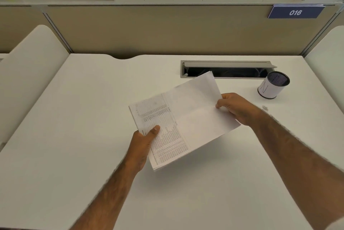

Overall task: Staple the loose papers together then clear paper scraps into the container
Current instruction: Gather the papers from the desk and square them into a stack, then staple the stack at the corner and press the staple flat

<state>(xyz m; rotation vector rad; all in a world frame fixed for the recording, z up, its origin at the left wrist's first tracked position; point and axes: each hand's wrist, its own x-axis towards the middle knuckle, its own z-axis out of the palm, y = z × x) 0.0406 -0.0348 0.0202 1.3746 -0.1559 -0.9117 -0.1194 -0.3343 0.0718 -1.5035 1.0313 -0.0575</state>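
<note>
A stack of printed papers [184,118] is held tilted above the middle of the white desk [93,118]. My left hand [143,144] grips its near left edge, thumb on top of the printed table. My right hand [236,108] pinches the right edge between thumb and fingers. A round container [270,88] wrapped in white paper, with a dark mesh inside, stands at the back right. A small heap of tiny scraps [265,108] lies on the desk just in front of it. No stapler is in view.
An open cable slot [232,73] with a raised grey flap runs along the back of the desk, partly behind the papers. A beige partition [149,30] with a blue 016 label [296,12] closes the back. White side panels flank the desk.
</note>
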